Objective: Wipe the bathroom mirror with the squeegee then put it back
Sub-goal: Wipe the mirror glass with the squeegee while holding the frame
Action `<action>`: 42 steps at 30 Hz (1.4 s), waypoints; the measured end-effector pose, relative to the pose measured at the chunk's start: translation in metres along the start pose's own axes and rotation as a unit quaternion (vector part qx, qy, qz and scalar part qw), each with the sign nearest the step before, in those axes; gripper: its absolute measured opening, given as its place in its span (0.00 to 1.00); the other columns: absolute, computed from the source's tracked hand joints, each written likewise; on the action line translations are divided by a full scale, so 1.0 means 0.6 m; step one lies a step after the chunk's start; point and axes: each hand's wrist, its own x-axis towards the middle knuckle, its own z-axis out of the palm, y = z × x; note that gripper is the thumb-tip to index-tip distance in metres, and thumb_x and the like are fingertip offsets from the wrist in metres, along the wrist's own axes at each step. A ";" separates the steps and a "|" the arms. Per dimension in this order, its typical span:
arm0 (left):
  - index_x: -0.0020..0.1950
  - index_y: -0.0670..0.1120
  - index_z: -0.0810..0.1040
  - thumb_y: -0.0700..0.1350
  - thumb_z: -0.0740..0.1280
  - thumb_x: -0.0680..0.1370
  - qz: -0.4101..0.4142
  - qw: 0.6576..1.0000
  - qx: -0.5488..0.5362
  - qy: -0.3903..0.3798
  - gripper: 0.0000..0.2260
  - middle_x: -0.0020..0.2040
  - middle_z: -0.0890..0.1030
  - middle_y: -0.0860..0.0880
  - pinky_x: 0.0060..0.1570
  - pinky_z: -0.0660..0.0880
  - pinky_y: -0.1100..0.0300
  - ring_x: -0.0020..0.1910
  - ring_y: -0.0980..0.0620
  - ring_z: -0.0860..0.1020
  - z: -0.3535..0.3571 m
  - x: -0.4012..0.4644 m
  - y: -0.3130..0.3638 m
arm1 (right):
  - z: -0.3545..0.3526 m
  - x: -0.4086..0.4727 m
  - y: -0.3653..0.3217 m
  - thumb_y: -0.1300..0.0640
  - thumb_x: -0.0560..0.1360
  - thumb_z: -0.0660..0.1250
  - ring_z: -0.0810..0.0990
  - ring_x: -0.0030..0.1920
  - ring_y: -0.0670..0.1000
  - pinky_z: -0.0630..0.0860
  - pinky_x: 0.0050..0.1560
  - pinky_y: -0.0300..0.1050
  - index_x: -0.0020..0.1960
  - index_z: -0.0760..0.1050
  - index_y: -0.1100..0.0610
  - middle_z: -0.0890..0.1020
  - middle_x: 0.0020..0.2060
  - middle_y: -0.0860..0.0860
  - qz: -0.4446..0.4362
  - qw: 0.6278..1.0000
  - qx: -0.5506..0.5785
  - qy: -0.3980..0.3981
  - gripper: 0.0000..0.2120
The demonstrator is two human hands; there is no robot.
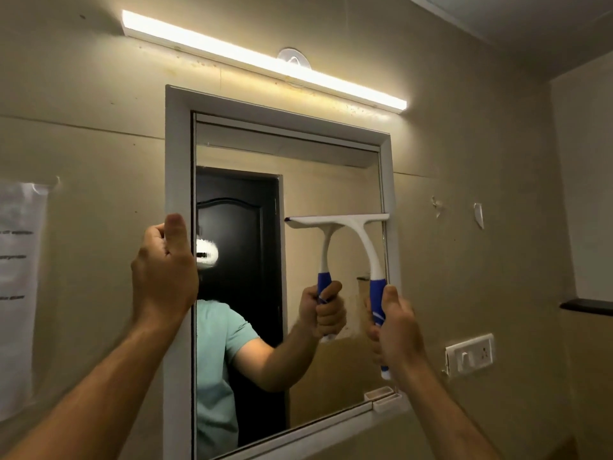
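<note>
Right hand (396,330) wrapped tight around the blue grip of the white plastic squeegee (363,240), left hand (164,270) closed on the mirror's white left frame edge (175,180). Blade sits flat on the rectangular bathroom mirror (331,180), mid-height, right side, its end at the frame. Above, a long lit tube light (258,58) on the beige wall

A lit tube light (265,59) crosses the wall above, a paper sheet (18,293) hangs left, a switch plate (471,353) right.
</note>
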 end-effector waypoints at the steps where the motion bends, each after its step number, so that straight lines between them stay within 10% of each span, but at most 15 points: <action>1: 0.53 0.43 0.71 0.61 0.47 0.81 0.001 1.000 0.006 0.009 0.24 0.40 0.73 0.47 0.31 0.60 0.57 0.38 0.48 0.71 -0.005 0.003 0.000 | 0.003 0.008 -0.011 0.44 0.82 0.49 0.65 0.21 0.44 0.64 0.20 0.36 0.51 0.70 0.62 0.69 0.28 0.52 -0.004 1.000 0.002 -0.005 0.22; 9: 0.54 0.41 0.71 0.58 0.47 0.82 -0.027 1.000 0.004 0.009 0.23 0.35 0.68 0.53 0.27 0.58 0.65 0.32 0.60 0.66 -0.001 -0.005 0.011 | 0.021 0.023 0.018 0.43 0.82 0.49 0.66 0.22 0.44 0.64 0.21 0.36 0.56 0.70 0.62 0.69 0.30 0.53 -0.007 1.000 0.023 0.010 0.24; 42: 0.54 0.42 0.72 0.59 0.47 0.82 -0.036 0.999 -0.006 0.007 0.24 0.40 0.71 0.47 0.39 0.56 0.61 0.44 0.49 0.66 -0.006 -0.003 0.006 | -0.008 -0.063 0.099 0.43 0.81 0.50 0.67 0.23 0.44 0.66 0.23 0.36 0.58 0.70 0.64 0.70 0.33 0.53 0.041 0.999 -0.002 0.035 0.25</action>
